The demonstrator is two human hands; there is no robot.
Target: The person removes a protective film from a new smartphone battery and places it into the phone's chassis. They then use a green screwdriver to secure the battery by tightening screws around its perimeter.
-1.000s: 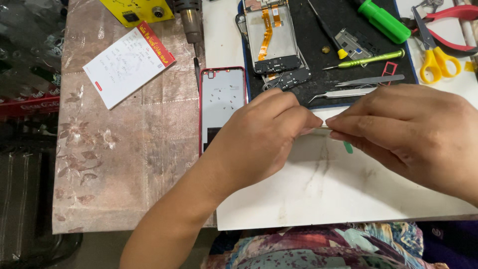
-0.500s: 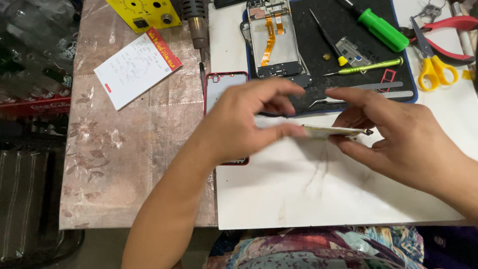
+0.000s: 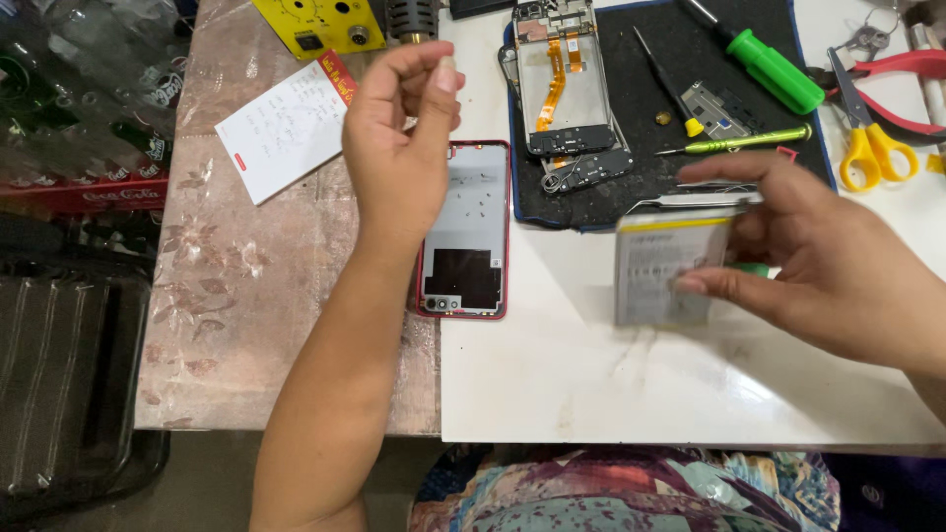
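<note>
Head view: right hand [image 3: 838, 276] holds a flat pale battery pack [image 3: 668, 268] w/ thumb and fingers pinched on its right edge; pack is lifted above the white table [image 3: 591, 384], face toward the camera, slightly blurred. Left hand [image 3: 399, 148] is raised over the table's left edge, fingers curled in w/ thumb and forefinger tips pressed together near the top; can't tell whether anything tiny sits btwn them.

Just right of the left forearm lies a red phone back cover [image 3: 463, 232], inner side up, flat on the white table near its left edge. Behind the battery, a black work mat [image 3: 729, 39] carries the opened phone frame [image 3: 567, 84] w/ an orange flex cable, a small black screwdriver [image 3: 665, 84], a green-handled screwdriver [image 3: 774, 69], a thin green tool [image 3: 749, 141], and metal tweezers [image 3: 690, 199] at the mat's front edge, just above the battery.

Far right: yellow-handled scissors [image 3: 867, 138] and red-handled pliers [image 3: 902, 89]. Left side: brown patterned surface [image 3: 246, 325] w/ a white paper slip [image 3: 286, 123], and a yellow device [image 3: 320, 22] at the top edge.
</note>
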